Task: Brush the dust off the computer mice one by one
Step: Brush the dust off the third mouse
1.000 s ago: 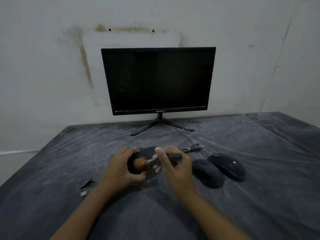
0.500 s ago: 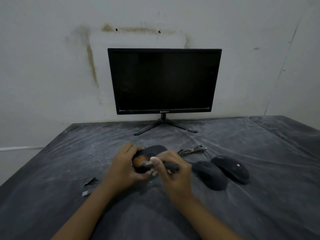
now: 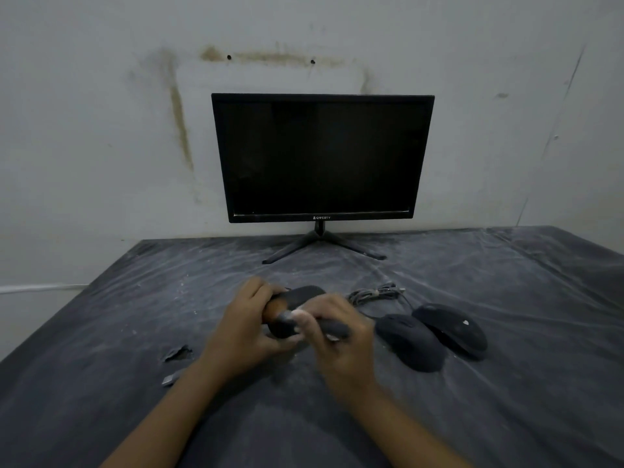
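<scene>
A: Where do we have the mouse?

B: In our left hand (image 3: 246, 336), near the middle of the bench (image 3: 101, 383). Our fingers curl over the far-left side of the black mouse (image 3: 304, 293) and our thumb comes round its near side. We cannot tell whether it rests on the bench or is lifted off it.

A: And our right hand?

B: Our right hand (image 3: 341, 339) grips the brush (image 3: 334, 330) by its dark handle, which points to the right. The brown bristles (image 3: 274, 310) lie against the left end of the mouse. This hand is blurred, so we cannot place each finger.

A: What lies to our right?

B: We see two more black mice side by side on the bench. The nearer mouse (image 3: 410, 342) is just beside our right hand, and the farther mouse (image 3: 450, 329) has a small white mark on top. Beyond them lies a bundled grey cable (image 3: 373, 293), with a thin wire running down toward the mice.

A: And the rest?

B: A black monitor (image 3: 322, 157) with a dark screen stands on a splayed stand at the far edge, against a pale stained wall (image 3: 101, 130). A wrinkled, dusty clear sheet covers the bench. Left of our left forearm we see a small torn flap (image 3: 177, 352) and a grey scrap (image 3: 172, 378).
</scene>
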